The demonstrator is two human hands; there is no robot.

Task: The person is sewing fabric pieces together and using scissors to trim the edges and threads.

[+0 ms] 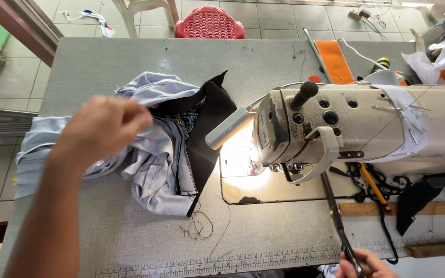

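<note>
The left hand (pixel 104 128) pinches the pale blue garment (pixel 155 154), bunched limp on the grey table (pixel 104 67) left of the sewing machine (pixel 336 128). It looks light and floppy; gathering a fold suits it. The right hand (pixel 369 265) grips long scissors (pixel 338 219), blades closed.

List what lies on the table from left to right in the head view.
Left hand → light blue garment → black fabric piece → small lamp → sewing machine, with scissors in the right hand below it.
</note>
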